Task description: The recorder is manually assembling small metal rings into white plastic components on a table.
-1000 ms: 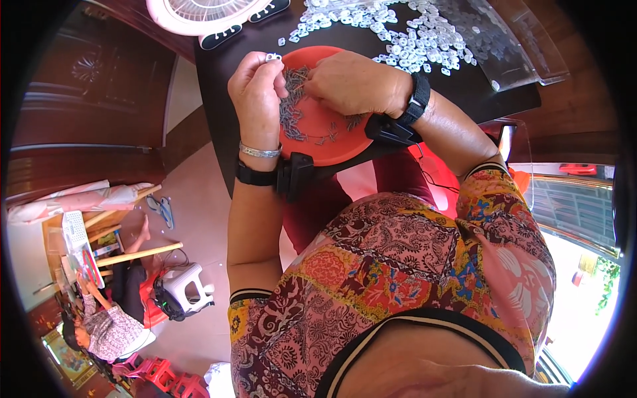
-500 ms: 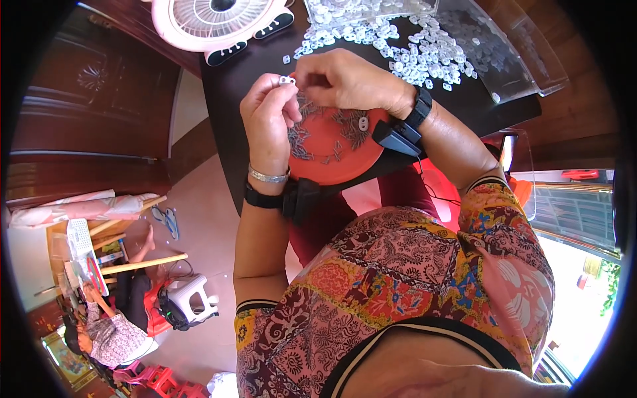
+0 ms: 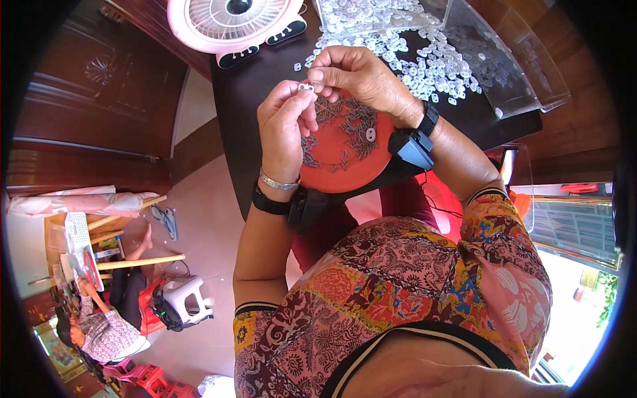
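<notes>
My left hand (image 3: 285, 123) is closed in a pinch, with a small white two-holed plastic piece (image 3: 306, 87) sticking up between thumb and forefinger. Right beside it, my right hand (image 3: 361, 76) has thumb and forefinger pressed together at the piece's edge; whatever they hold is too small to make out. Beneath both hands lies a round orange-red tray (image 3: 345, 180), where many small grey metal pins or screws (image 3: 358, 123) are scattered. Another white two-holed piece (image 3: 370, 134) rests among them, toward the tray's right side.
White two-holed pieces (image 3: 431, 66) are heaped on the dark table (image 3: 242, 126), spilling from a clear plastic box (image 3: 381, 26). A second clear container (image 3: 524, 73) stands right of them. A pink fan (image 3: 235, 30) is at the far left. Another person (image 3: 116, 331) sits at lower left.
My right hand has come in against the white piece, its fingertips now pinched together beside it. The left hand keeps its hold. The whole view has shifted slightly.
</notes>
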Motion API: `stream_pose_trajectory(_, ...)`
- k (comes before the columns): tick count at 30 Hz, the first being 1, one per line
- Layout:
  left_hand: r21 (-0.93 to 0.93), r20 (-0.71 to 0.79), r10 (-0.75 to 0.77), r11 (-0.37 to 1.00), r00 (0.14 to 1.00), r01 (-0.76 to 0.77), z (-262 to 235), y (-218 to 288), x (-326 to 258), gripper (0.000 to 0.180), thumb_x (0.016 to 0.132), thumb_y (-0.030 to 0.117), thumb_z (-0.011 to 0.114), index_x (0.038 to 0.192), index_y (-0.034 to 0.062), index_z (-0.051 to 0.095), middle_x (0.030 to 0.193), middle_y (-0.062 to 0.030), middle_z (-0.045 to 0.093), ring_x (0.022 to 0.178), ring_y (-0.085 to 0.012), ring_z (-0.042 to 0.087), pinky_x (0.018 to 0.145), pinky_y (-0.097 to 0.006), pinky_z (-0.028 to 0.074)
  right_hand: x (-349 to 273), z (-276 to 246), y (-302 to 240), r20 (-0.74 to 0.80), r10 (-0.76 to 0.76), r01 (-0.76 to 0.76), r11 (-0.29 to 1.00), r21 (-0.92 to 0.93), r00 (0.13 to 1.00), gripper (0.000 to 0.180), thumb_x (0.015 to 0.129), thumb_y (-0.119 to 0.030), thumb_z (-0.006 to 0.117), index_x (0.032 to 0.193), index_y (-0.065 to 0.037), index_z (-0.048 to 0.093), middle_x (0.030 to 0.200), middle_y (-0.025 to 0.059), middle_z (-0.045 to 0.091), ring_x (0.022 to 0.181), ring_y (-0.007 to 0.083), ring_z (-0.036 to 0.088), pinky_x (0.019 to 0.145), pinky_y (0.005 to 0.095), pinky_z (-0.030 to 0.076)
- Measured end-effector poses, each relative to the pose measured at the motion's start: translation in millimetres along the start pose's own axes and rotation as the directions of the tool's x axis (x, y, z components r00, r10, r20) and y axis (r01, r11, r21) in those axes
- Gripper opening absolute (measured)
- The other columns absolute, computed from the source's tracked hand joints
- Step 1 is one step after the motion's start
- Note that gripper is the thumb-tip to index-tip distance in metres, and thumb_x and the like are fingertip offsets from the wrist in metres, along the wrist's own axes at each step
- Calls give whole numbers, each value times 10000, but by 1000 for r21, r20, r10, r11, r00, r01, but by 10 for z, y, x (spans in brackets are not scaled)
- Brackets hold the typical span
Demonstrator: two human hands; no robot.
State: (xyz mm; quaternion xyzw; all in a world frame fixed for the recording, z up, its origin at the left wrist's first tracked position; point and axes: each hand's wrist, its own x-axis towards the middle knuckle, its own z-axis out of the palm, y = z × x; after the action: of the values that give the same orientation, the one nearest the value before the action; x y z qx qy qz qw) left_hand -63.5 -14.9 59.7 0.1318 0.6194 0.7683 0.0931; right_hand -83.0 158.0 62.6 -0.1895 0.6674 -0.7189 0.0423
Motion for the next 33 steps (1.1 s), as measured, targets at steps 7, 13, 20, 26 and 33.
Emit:
stream_pose_trajectory(7, -41, -25, 22, 999, 999, -23, 28, -24, -2, 175, 886, 167, 481, 815, 32, 566, 628, -10, 515, 509, -89, 476, 468, -203, 334, -18, 66, 21, -6, -152, 149, 975, -164, 988, 196, 890, -210, 638, 911, -15, 632, 759, 1, 622, 689, 58, 549, 609, 211, 460)
stream_pose_trajectory(13, -19, 5, 13, 1000, 1000, -13, 16, -25, -3, 189, 882, 162, 483, 797, 22, 579, 624, -10, 515, 508, -88, 476, 466, -200, 323, -11, 33, 23, 1, -190, 182, 939, -293, 982, 199, 885, -221, 645, 896, -23, 642, 743, -1, 613, 689, 55, 549, 604, 207, 453)
stream_pose_trajectory(20, 54, -10, 28, 998, 1000, -27, 39, -24, -15, 206, 883, 168, 493, 817, 4, 598, 631, -3, 523, 506, -73, 469, 460, -192, 313, -12, 50, -13, -68, -27, 25, 999, -25, 997, 180, 892, -219, 637, 897, -40, 653, 696, -23, 582, 620, 32, 511, 537, 182, 407)
stream_pose_trajectory(26, 7, -23, 49, 999, 999, -49, 51, -50, -7, 212, 893, 171, 494, 829, 1, 604, 624, 6, 511, 505, -62, 456, 458, -189, 306, -5, 43, 34, -14, -27, 27, 999, -30, 1000, 187, 900, -219, 626, 889, -34, 645, 694, -33, 573, 599, 31, 485, 531, 181, 399)
stream_pose_trajectory(33, 113, -23, 65, 992, 998, -62, 62, -90, -19, 199, 894, 157, 497, 794, 11, 588, 602, 11, 504, 495, -49, 432, 448, -187, 283, -8, 62, 53, 22, -97, 99, 978, -183, 995, 177, 920, -187, 592, 860, -21, 603, 674, -35, 536, 608, 31, 459, 540, 195, 390)
